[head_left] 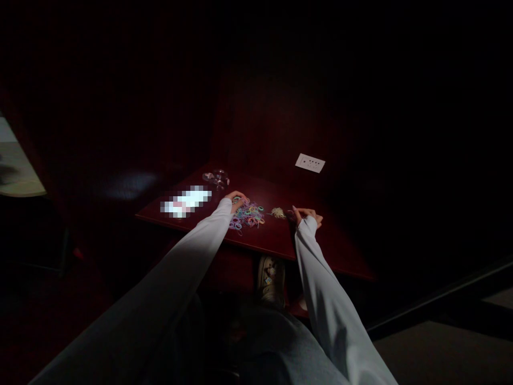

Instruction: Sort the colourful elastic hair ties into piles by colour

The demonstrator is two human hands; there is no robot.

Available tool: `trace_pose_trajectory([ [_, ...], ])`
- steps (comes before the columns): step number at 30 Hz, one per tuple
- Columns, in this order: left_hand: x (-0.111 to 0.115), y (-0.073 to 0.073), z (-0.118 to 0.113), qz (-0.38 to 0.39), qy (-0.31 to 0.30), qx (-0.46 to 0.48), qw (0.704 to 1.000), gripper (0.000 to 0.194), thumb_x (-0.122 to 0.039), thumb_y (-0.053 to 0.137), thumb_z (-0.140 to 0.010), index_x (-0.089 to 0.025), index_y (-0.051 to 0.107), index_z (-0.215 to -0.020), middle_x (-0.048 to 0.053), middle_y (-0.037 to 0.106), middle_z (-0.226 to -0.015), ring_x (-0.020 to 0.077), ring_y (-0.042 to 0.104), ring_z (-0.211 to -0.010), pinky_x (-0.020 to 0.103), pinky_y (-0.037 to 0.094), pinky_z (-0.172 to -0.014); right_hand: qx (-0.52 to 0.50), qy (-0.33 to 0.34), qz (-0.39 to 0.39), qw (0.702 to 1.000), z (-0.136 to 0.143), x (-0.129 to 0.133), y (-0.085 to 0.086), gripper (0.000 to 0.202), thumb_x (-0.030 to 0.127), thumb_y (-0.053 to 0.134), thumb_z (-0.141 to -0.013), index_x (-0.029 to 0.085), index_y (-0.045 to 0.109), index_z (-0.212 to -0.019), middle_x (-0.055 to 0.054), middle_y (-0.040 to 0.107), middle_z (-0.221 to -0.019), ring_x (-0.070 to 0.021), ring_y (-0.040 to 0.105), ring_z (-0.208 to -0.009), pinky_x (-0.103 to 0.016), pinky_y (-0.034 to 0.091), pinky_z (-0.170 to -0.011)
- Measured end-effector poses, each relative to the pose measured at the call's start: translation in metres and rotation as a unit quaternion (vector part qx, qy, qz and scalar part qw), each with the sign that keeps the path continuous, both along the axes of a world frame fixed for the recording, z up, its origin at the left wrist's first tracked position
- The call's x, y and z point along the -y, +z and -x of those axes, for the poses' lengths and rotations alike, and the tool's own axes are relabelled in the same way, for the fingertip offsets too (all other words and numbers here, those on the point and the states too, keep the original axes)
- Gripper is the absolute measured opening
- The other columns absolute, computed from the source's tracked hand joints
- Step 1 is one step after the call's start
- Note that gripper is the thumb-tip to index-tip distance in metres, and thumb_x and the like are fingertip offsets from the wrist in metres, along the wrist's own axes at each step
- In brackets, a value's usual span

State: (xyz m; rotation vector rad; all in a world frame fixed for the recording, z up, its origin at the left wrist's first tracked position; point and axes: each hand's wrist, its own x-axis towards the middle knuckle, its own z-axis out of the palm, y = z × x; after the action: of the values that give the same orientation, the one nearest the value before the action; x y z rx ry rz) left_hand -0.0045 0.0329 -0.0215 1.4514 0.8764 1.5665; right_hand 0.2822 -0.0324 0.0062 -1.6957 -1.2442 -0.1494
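1. Head view: the left arm [188, 251], in a pale sleeve, reached forward and inward over the near edge of the dark red surface [276, 238], its wrist bent so that the left hand [237, 201] curved over the work.
2. The right arm [331, 299] stretched forward on the other side, the right hand [308, 216] hanging low with its thumb and index finger pointed inward and the other fingers loosely bent.
3. A pile of coloured bands [249, 216] lay on the surface beneath and just beside the left fingers, which touched its upper left part; whether they were grasping a band, I could not tell.
4. A small pale cluster [278, 213] lay between the hands, apart from the pile and nearer the right fingertips. Something thin and dark showed beside those tips, but it was too dim to tell whether they grasped it.
5. Left of the pile lay a bright, pixelated patch [186, 201], with a clear container [219, 179] behind it.
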Motion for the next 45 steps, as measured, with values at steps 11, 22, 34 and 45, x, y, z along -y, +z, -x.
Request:
trace_pose_trajectory([
  [11, 0.001, 0.001, 0.000, -0.001, -0.007, -0.004, 1.000, 0.011, -0.030, 0.074, -0.069, -0.023, 0.066, -0.072, 0.002, 0.077, -0.076, 0.0199, 0.071, -0.080, 0.033, 0.055, -0.086, 0.046, 0.063, 0.009, 0.997, 0.023, -0.020, -0.012, 0.059, 0.075, 0.048, -0.093, 0.028, 0.084, -0.091, -0.012, 0.067, -0.113, -0.0324, 0.041, -0.109, -0.050, 0.031, -0.097],
  [22, 0.007, 0.007, 0.001, 0.007, 0.011, -0.019, 1.000, 0.007, -0.022, 0.073, -0.071, -0.022, 0.067, -0.072, 0.001, 0.076, -0.077, 0.0198, 0.070, -0.081, 0.034, 0.055, -0.088, 0.199, 0.159, 0.091, 0.963, 0.042, -0.005, -0.009, 0.030, 0.054, 0.065, -0.094, 0.028, 0.080, -0.087, -0.009, 0.062, -0.126, -0.0304, 0.042, -0.114, -0.046, 0.033, -0.099],
  [34, 0.004, 0.005, 0.000, 0.010, 0.003, -0.025, 1.000, 0.009, -0.025, 0.074, -0.072, -0.021, 0.067, -0.074, 0.002, 0.077, -0.078, 0.0194, 0.071, -0.081, 0.033, 0.056, -0.087, 0.121, 0.148, 0.112, 0.975, 0.075, -0.009, -0.003, 0.027, 0.049, 0.070, -0.093, 0.025, 0.080, -0.086, -0.007, 0.066, -0.115, -0.0281, 0.045, -0.114, -0.040, 0.033, -0.096],
  [45, 0.010, 0.011, 0.001, 0.039, -0.004, -0.039, 0.998, 0.005, -0.021, 0.072, -0.073, -0.020, 0.068, -0.075, 0.002, 0.077, -0.080, 0.0188, 0.071, -0.080, 0.032, 0.057, -0.084, 0.030, 0.161, 0.073, 0.984, 0.112, -0.019, -0.008, 0.043, 0.061, 0.054, -0.098, 0.030, 0.082, -0.090, -0.004, 0.072, -0.114, -0.0275, 0.046, -0.114, -0.040, 0.029, -0.101],
])
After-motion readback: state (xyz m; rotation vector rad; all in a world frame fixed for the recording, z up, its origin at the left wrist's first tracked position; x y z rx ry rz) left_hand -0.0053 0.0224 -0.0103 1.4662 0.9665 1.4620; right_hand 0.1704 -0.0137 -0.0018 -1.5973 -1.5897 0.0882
